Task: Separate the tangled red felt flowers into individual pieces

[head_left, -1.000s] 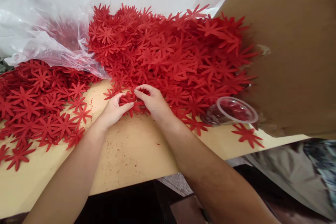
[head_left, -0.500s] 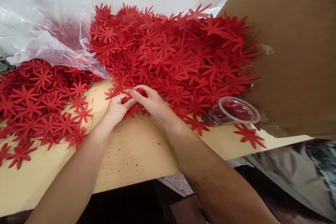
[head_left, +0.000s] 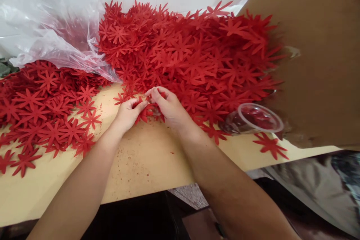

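Between the two piles, my left hand (head_left: 128, 114) pinches a red flower-shaped piece (head_left: 142, 114) with thumb and fingers. Just right of it, my right hand (head_left: 166, 105) is closed at the fingertips; what it grips is too small to make out. The fingertips of both hands are close together over the table's front part. A large heap of red flower pieces (head_left: 191, 52) rises behind them, and another pile (head_left: 50, 101) lies to the left. Part of the held piece is hidden by the fingers.
A clear plastic cup (head_left: 260, 118) lies tilted at the right, beside a single red flower (head_left: 270, 145). A brown cardboard sheet (head_left: 320, 60) stands at the right. Clear plastic film (head_left: 64, 45) covers the back left. Red crumbs dot the yellowish tabletop (head_left: 135, 161).
My right hand has moved slightly up and right, its fingertips a little farther from my left hand. The whole view has shifted slightly.
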Demonstrator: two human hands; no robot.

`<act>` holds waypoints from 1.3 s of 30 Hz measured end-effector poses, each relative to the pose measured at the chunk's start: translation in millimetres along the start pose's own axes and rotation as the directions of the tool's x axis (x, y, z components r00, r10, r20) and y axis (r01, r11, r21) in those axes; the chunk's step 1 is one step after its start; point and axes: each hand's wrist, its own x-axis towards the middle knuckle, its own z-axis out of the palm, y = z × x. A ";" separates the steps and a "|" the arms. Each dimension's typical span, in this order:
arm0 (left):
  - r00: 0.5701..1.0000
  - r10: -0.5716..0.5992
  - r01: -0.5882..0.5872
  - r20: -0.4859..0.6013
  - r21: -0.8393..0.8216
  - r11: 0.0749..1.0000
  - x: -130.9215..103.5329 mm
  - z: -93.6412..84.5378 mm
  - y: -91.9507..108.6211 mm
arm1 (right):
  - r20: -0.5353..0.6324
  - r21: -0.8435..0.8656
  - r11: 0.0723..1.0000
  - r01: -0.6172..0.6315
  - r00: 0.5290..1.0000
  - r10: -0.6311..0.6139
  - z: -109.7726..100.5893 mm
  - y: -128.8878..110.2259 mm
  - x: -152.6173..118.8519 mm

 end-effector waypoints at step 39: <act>0.996 -0.023 0.016 -0.084 -0.080 0.997 3.8 -3.2 -4.6 | -0.268 0.003 0.999 0.050 0.962 -0.047 -7.1 8.9 8.3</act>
